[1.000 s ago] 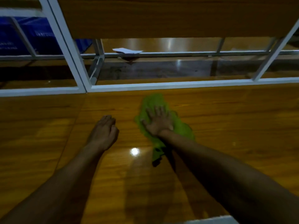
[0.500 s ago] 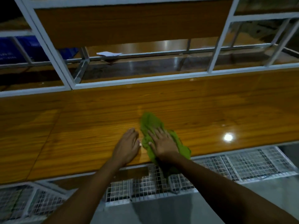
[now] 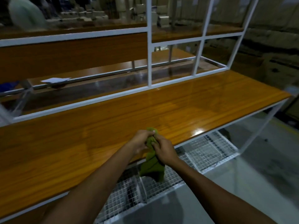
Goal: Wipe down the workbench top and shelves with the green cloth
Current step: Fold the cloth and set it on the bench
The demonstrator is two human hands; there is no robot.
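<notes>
Both hands meet just below centre, at 6 o'clock, and a good deal is buried there. The left hand (image 3: 140,140) has its fingers curled round the top of the green cloth (image 3: 152,166). The right hand (image 3: 163,151) grips the cloth's middle from the 3 o'clock side, fingers bent tight. Only a small green tuft shows above the knuckles, and most of the bunched part is hidden between the palms. The left fingertips are out of sight behind the fabric. I cannot tell whether the cloth touches the wood.

The tail of the cloth hangs free toward 6 o'clock, past the front edge and in front of the wire mesh shelf (image 3: 210,151) below. Both forearms are cut off at the bottom border.

At 11 o'clock a pale figure (image 3: 24,15) is smeared with blur, and the stacked goods behind are too dim to read. A white sheet (image 3: 55,80) lies at 10 o'clock beyond the white frame (image 3: 149,62).

The workbench top (image 3: 113,117) runs from 8 o'clock, where the border cuts it, out to its end corner at 2 o'clock. Its white-rimmed front edge passes right under the hands. Glossy wood stretches wide on either side of them, and the frame's low rail bounds it at the back. Grey floor (image 3: 242,183) opens at 4 o'clock.
</notes>
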